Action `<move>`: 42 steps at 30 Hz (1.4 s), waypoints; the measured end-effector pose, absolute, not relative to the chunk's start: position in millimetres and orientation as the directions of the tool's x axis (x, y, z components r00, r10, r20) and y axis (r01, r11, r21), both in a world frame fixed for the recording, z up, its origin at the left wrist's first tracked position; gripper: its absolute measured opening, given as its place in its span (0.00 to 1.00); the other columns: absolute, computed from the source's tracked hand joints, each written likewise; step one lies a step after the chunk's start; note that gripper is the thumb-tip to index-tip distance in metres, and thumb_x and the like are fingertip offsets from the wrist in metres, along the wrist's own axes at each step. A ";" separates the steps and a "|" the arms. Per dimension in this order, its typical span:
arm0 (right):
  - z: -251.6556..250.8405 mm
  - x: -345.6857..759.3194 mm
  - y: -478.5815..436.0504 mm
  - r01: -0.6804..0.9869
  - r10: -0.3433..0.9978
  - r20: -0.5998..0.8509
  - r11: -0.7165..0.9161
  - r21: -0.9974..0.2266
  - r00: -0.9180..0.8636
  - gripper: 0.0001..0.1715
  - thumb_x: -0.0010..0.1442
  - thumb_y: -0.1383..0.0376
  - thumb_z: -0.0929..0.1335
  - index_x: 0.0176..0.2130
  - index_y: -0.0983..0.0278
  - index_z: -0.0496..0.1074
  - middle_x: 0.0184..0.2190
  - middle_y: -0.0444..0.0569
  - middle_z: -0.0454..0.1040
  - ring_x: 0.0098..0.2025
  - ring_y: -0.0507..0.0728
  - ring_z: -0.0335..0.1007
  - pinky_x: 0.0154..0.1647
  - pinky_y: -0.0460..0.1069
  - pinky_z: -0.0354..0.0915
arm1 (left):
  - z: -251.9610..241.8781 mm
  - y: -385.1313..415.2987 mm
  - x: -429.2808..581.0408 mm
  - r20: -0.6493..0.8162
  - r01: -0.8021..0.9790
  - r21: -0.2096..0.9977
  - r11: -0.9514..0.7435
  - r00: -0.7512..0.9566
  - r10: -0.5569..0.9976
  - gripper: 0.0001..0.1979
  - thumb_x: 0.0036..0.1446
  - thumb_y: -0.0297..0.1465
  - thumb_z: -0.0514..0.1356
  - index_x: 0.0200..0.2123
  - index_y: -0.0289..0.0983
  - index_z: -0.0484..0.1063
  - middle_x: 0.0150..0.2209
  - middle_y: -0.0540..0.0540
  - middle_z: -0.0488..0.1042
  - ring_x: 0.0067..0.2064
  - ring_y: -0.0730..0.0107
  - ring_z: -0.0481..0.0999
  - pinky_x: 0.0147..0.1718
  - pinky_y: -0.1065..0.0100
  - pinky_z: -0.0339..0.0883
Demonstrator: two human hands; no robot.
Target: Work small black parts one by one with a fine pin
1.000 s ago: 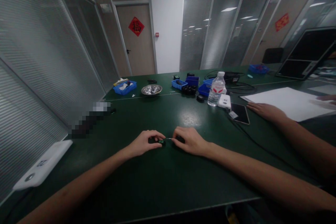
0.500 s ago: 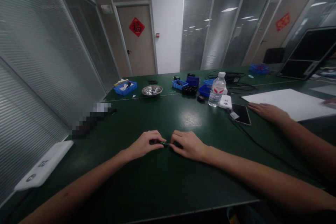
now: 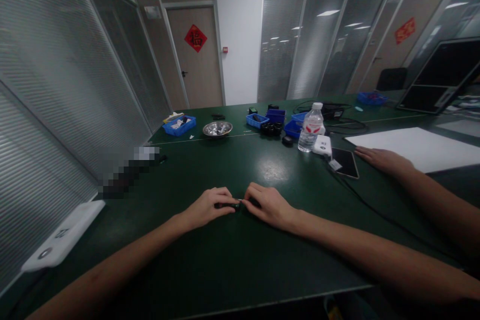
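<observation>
Left hand (image 3: 208, 206) pinches small dark part (image 3: 228, 205) near table (image 3: 240, 265) front edge; right hand (image 3: 268, 205) grips thin tool (image 3: 254, 204) against it. Best: hold part flat, press softly.

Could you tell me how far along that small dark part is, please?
Done: no finished piece shows nearby. In hand: left hand grips the small dark part on the table; right hand touches its end. Left: unclear; black parts by the blue bins lie untouched.
</observation>
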State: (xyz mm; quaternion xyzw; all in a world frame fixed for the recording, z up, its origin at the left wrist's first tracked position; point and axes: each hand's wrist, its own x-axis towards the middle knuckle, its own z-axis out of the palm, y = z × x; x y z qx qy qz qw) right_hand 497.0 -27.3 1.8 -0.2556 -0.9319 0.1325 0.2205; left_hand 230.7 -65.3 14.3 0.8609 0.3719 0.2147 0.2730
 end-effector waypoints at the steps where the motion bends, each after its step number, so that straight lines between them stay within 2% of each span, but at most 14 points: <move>1: 1.8 496.6 -27.1 0.425 0.546 0.349 0.827 -0.368 -0.762 0.06 0.71 0.61 0.65 0.44 0.62 0.68 0.39 0.46 0.71 0.34 0.52 0.67 0.33 0.47 0.60 | 13.1 -64.8 230.5 0.171 0.525 0.620 -0.583 0.635 0.754 0.16 0.68 0.36 0.61 0.57 0.46 0.76 0.49 0.45 0.74 0.48 0.64 0.73 0.48 0.63 0.65; 6: 3.9 497.0 -27.9 0.445 0.558 0.360 0.824 -0.352 -0.748 0.06 0.70 0.62 0.66 0.42 0.62 0.69 0.37 0.46 0.71 0.33 0.52 0.67 0.33 0.47 0.58 | 11.7 -64.0 230.7 0.176 0.528 0.607 -0.594 0.639 0.749 0.16 0.68 0.37 0.60 0.57 0.46 0.76 0.48 0.45 0.74 0.48 0.64 0.73 0.49 0.62 0.66; 11: 8.3 499.7 -30.1 0.463 0.562 0.348 0.822 -0.330 -0.750 0.07 0.69 0.62 0.66 0.42 0.63 0.70 0.37 0.46 0.72 0.32 0.52 0.66 0.32 0.47 0.57 | 16.2 -65.4 231.7 0.165 0.514 0.650 -0.560 0.624 0.764 0.16 0.68 0.37 0.60 0.57 0.45 0.77 0.48 0.45 0.74 0.48 0.64 0.74 0.48 0.63 0.67; 20: 11.6 500.1 -31.7 0.462 0.562 0.323 0.820 -0.336 -0.762 0.08 0.68 0.61 0.66 0.41 0.63 0.71 0.37 0.47 0.73 0.33 0.53 0.68 0.32 0.47 0.59 | 14.5 -65.6 231.0 0.166 0.502 0.674 -0.542 0.612 0.773 0.16 0.68 0.36 0.61 0.57 0.44 0.77 0.48 0.44 0.74 0.47 0.65 0.74 0.45 0.65 0.68; 31: 12.0 498.7 -32.7 0.447 0.532 0.311 0.840 -0.306 -0.787 0.08 0.69 0.60 0.66 0.42 0.63 0.71 0.38 0.47 0.73 0.33 0.53 0.68 0.32 0.48 0.59 | 13.2 -64.5 230.5 0.166 0.517 0.637 -0.572 0.633 0.756 0.18 0.69 0.37 0.59 0.59 0.46 0.75 0.49 0.43 0.73 0.50 0.63 0.73 0.50 0.62 0.67; 42: 3.8 499.0 -27.0 0.450 0.551 0.364 0.830 -0.329 -0.751 0.09 0.71 0.60 0.65 0.45 0.63 0.71 0.39 0.48 0.73 0.34 0.53 0.68 0.34 0.48 0.60 | 8.1 -63.4 229.2 0.155 0.542 0.605 -0.583 0.638 0.754 0.25 0.69 0.34 0.59 0.68 0.49 0.64 0.50 0.44 0.72 0.50 0.62 0.71 0.49 0.62 0.64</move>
